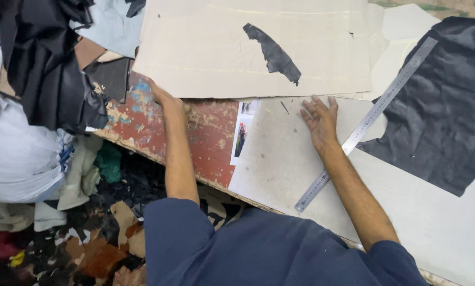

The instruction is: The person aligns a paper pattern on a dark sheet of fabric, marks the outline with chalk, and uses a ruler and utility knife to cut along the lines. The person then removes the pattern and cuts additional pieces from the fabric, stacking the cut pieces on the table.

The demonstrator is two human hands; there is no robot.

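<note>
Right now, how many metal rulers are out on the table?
1. The steel ruler lies diagonally on the pale board, its lower part passing under the right forearm beside the right hand. Others may be hidden under the boards or dark leather.

the cardboard sheet (205,47) is showing pale beige, with a black leather scrap (273,53) lying dark on it. the bench (205,132) is showing worn red paint flecked with blue and tan patches. the ruler (367,123) is gleaming silver-grey. the large leather piece (444,111) is looking matte black on an off-white board (280,164). the sleeves (258,249) are showing navy blue. the sack (20,153) is showing white.
</note>
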